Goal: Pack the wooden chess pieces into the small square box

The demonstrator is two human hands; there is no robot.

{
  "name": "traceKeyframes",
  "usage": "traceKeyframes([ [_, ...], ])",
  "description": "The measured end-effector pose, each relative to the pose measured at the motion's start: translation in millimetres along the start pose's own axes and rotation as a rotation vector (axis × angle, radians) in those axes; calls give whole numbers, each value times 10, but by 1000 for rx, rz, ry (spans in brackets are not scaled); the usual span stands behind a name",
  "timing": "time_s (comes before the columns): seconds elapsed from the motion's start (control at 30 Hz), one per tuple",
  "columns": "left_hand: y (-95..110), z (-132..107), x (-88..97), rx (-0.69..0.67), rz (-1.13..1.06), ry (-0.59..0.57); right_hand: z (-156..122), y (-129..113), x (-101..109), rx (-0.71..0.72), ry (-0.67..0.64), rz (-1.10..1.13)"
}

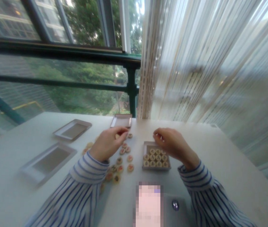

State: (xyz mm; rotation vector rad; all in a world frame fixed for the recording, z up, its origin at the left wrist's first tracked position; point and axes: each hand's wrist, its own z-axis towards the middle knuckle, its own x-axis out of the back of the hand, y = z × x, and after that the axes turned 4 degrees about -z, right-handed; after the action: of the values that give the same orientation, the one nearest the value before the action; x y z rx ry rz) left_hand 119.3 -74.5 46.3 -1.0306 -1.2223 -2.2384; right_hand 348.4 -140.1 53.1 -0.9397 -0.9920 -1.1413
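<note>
Round wooden xiangqi pieces (130, 167) with red or dark characters lie loose on the white table, several of them beside and under my left hand (111, 142). That hand hovers over them, thumb and fingers drawn together; whatever is pinched there is hidden. To the right stands a shallow open box (156, 168) with rows of dark-marked xiangqi pieces (158, 157) lying face up. My right hand (171, 142) is above the box's back right part, its fingers curled in toward the thumb. It covers some of the box, and I cannot make out anything in its fingertips.
Two shallow trays or lids (50, 160) (73, 130) lie at the left, and another box part (121, 120) is at the back edge. A pixelated panel (149, 205) and a shiny dark oval (175, 205) are in front. Behind are a green railing (131, 85) and string curtain (171, 63).
</note>
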Motion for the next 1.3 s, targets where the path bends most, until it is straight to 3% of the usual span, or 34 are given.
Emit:
traceKeyframes([
  [0.23,-263,-305,-34,63,-23,57,11,-35,-72,32,-10,-38],
  [0.37,-441,-452,-124,79,0,176,7,-47,-124,43,-37,-30],
  [0.6,-714,-592,-157,-85,103,175,4,-87,-189,90,-60,-8],
  [0.7,-783,-606,-115,-95,176,194,5,-109,-205,107,-80,-29],
  [0.87,-835,-619,-56,-72,161,219,9,-128,-236,158,-121,-52],
  [1.03,-848,-658,-22,-88,130,152,-7,-155,-280,171,-121,-39],
  [1.3,-732,-712,-4,-163,117,142,-34,-270,-315,230,-136,6],
])
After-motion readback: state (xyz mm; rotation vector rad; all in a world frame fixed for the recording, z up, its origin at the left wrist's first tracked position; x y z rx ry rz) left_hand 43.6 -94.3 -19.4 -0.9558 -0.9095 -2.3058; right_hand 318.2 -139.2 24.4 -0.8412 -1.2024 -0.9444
